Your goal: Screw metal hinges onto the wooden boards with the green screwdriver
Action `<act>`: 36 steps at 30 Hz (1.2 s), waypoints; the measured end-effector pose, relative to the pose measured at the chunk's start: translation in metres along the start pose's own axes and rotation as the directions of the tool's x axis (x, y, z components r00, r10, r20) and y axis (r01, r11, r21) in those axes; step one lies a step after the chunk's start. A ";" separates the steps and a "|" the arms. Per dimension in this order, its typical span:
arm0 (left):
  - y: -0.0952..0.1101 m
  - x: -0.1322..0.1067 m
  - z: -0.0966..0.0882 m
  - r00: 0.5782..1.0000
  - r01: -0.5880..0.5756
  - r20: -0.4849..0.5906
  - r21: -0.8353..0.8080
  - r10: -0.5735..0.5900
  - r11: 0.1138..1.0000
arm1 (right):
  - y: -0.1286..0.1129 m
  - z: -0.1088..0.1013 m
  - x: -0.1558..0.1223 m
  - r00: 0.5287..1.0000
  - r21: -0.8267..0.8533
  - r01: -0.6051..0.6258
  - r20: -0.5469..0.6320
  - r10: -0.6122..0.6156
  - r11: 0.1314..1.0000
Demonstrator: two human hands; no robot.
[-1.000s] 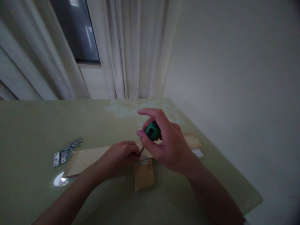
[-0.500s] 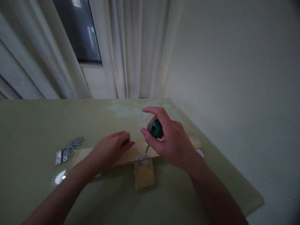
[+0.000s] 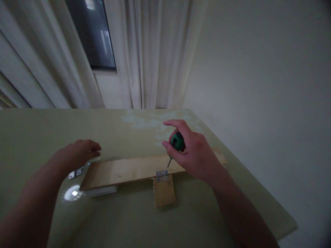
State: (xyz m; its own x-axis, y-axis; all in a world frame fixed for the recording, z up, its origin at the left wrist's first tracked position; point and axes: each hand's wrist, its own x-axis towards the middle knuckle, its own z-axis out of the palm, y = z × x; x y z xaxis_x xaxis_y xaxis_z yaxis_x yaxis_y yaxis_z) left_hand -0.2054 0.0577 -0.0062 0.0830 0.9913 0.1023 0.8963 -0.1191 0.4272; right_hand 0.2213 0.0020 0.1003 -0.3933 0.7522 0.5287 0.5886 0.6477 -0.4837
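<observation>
My right hand [image 3: 198,153] grips a screwdriver [image 3: 178,141] with a green and black handle, the index finger raised off it. Its shaft slants down, the tip close above a metal hinge [image 3: 162,175]. The hinge lies across a long wooden board [image 3: 124,169] and a small wooden piece [image 3: 164,193] that sticks out toward me. My left hand [image 3: 77,153] hovers over the metal parts at the board's left end, its fingers loosely bent with a gap at the thumb. Below it, thin metal pieces [image 3: 89,164] and a second hinge [image 3: 75,173] are partly hidden.
A white block [image 3: 102,191] sits beneath the board's left end. Light glares off the green table [image 3: 124,224] beside it. The table's right edge runs along a pale wall [image 3: 258,86]. Curtains [image 3: 147,55] and a dark window [image 3: 93,34] stand behind.
My left hand has moved left from the middle of the board to the metal parts, uncovering the board. My right hand still holds the screwdriver near the hinge. The view has shifted slightly.
</observation>
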 end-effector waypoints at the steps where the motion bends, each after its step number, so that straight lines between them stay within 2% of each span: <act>1: 0.024 0.001 0.003 1.000 -0.004 -0.004 0.076 0.004 0.997 | 0.001 0.000 -0.001 1.000 0.003 -0.002 0.000 0.002 1.000; 2: 0.052 0.001 0.008 0.998 -0.055 -0.010 0.075 0.056 0.996 | 0.001 0.000 -0.001 1.000 0.004 -0.004 0.003 0.004 1.000; 3: 0.082 -0.001 0.016 0.991 -0.133 -0.033 0.004 0.133 0.991 | 0.001 0.001 -0.002 1.000 0.005 -0.007 0.007 0.007 1.000; 4: 0.112 -0.003 0.025 0.978 -0.206 -0.049 -0.118 0.201 0.971 | 0.002 0.002 -0.002 1.000 0.006 -0.006 0.013 0.006 1.000; 6: 0.163 -0.012 0.046 0.948 -0.298 -0.013 -0.390 0.318 0.871 | 0.002 0.004 -0.004 1.000 0.011 -0.007 0.024 0.006 1.000; 7: 0.181 -0.017 0.057 0.928 -0.314 0.015 -0.501 0.371 0.806 | 0.002 0.005 -0.004 1.000 0.016 -0.004 0.026 0.004 1.000; 9: 0.204 -0.028 0.076 0.885 -0.287 0.091 -0.666 0.457 0.689 | 0.002 0.007 -0.006 1.000 0.032 0.005 0.028 -0.006 0.999; 11: 0.209 -0.034 0.089 0.864 -0.240 0.128 -0.746 0.488 0.621 | 0.001 0.006 -0.006 0.999 0.053 0.020 0.024 -0.022 0.998; 16: 0.202 -0.035 0.103 0.877 -0.172 0.135 -0.808 0.462 0.563 | 0.002 0.002 -0.008 0.999 0.076 0.034 -0.021 -0.032 0.997; 22: 0.207 -0.033 0.104 0.878 -0.224 0.092 -0.788 0.470 0.574 | 0.001 0.008 -0.008 0.999 0.077 0.032 0.025 -0.034 0.997; 28: 0.203 -0.031 0.105 0.847 -0.257 0.093 -0.789 0.523 0.557 | 0.003 0.005 -0.009 0.994 0.101 0.084 0.065 -0.091 0.991; 33: 0.198 -0.031 0.106 0.855 -0.159 0.190 -0.789 0.482 0.593 | 0.019 0.003 -0.003 0.999 0.106 0.042 0.030 -0.046 0.994; 36: 0.196 -0.030 0.106 0.864 -0.103 0.222 -0.802 0.452 0.589 | 0.019 0.002 -0.001 0.999 -0.022 0.022 0.032 -0.021 1.000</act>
State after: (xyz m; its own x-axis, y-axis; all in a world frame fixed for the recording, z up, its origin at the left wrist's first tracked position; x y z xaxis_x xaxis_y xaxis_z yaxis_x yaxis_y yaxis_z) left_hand 0.0140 0.0102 -0.0210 0.5735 0.8150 0.0825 0.1700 -0.2169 0.9613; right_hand 0.2316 0.0137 0.0887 -0.4278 0.7418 0.5164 0.5955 0.6611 -0.4564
